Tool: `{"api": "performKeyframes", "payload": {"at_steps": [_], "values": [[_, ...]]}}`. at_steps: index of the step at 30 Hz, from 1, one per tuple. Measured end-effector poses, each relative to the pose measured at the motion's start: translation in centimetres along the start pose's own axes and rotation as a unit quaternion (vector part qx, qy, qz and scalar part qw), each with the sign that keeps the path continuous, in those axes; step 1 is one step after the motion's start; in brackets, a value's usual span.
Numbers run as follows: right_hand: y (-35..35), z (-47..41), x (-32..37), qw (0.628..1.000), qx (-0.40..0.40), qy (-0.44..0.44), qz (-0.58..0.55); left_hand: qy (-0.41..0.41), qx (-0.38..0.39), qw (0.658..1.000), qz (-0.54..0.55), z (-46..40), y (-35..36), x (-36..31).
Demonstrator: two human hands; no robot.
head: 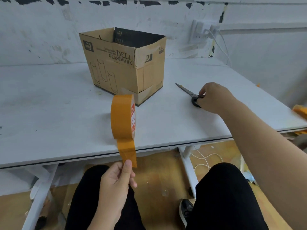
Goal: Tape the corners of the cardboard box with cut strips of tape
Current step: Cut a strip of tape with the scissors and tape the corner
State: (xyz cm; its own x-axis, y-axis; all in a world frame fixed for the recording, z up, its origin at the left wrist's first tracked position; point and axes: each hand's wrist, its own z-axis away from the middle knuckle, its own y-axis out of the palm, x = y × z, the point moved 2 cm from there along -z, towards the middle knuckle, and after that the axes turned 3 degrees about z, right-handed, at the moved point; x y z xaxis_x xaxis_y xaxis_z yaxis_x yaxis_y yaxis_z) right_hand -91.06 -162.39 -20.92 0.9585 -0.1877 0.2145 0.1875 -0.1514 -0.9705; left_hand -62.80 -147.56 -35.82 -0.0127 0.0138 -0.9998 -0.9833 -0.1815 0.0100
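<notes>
An open cardboard box (116, 63), printed "DELI GLASSWARE", stands on the white table (49, 105). In front of it an orange roll of tape (123, 117) sits on edge above the table's front. A pulled-out strip (127, 150) runs from the roll down to my left hand (116, 183), which pinches the strip's free end between thumb and fingers. Off to the right, my right hand (214, 98) rests on the table with its fingers curled on the black handles of a pair of scissors (187, 92); the blades point away to the left.
A white wall and a power strip (204, 30) with cables stand behind the table. Something orange (300, 112) lies at the table's right edge. Below the table are my legs in black trousers, table legs, a white cable and a yellowish floor.
</notes>
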Motion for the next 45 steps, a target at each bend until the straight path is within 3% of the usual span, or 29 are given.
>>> {"api": "performKeyframes", "payload": {"at_steps": [6, 16, 22, 28, 32, 35, 45], "values": [[-0.8, 0.0, -0.2, 0.997, 0.017, 0.039, 0.06, -0.006, 0.002, 1.0, 0.0, 0.1, 0.2, -0.1], [-1.5, 1.7, -0.9, 0.997, 0.032, 0.012, 0.063, -0.008, 0.008, 1.0, -0.002, -0.1, 0.1, 0.1], [-3.2, 6.8, -1.3, 0.993, 0.06, -0.071, -0.071, -0.01, 0.005, 1.0, 0.002, -0.3, 0.2, 0.1], [-4.7, 14.1, -1.2, 0.925, 0.196, -0.23, -0.229, -0.008, 0.005, 1.0, 0.002, 0.0, 0.4, -0.3], [-2.5, 16.6, -0.9, 0.916, 0.276, -0.264, -0.121, -0.016, 0.008, 1.0, 0.01, 0.0, 0.4, -0.4], [-0.6, 16.7, -0.9, 0.937, 0.258, -0.234, -0.036, -0.017, 0.01, 1.0, 0.008, 0.0, 0.4, -0.4], [-0.3, 15.4, 0.2, 0.931, 0.303, -0.202, -0.029, -0.013, 0.018, 1.0, 0.022, 0.2, 0.4, -0.3]]}}
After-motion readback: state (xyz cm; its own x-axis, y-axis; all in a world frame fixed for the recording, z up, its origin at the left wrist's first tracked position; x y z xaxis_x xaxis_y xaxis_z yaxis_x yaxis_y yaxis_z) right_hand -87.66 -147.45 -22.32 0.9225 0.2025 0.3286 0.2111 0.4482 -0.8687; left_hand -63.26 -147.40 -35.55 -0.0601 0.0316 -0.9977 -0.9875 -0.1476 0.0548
